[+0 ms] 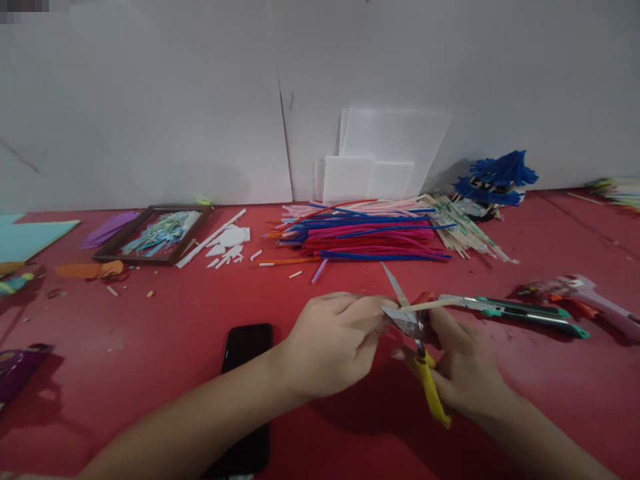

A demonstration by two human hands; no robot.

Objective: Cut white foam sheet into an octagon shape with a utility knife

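Observation:
My right hand is wrapped around a pair of scissors with a yellow-covered handle. The scissor blades stand apart, one pointing up and away, the other toward my left fingertips. My left hand is closed, its fingers pinched at one end of a thin pale stick. The stick lies across the open blades, level above the table; its end in my left fingers is hidden. A black phone lies flat under my left forearm.
Pipe cleaners in several colours and wooden sticks lie ahead. To the right are utility knives and a pink glue gun. A brown frame and white scraps lie left; foam sheets lean on the wall.

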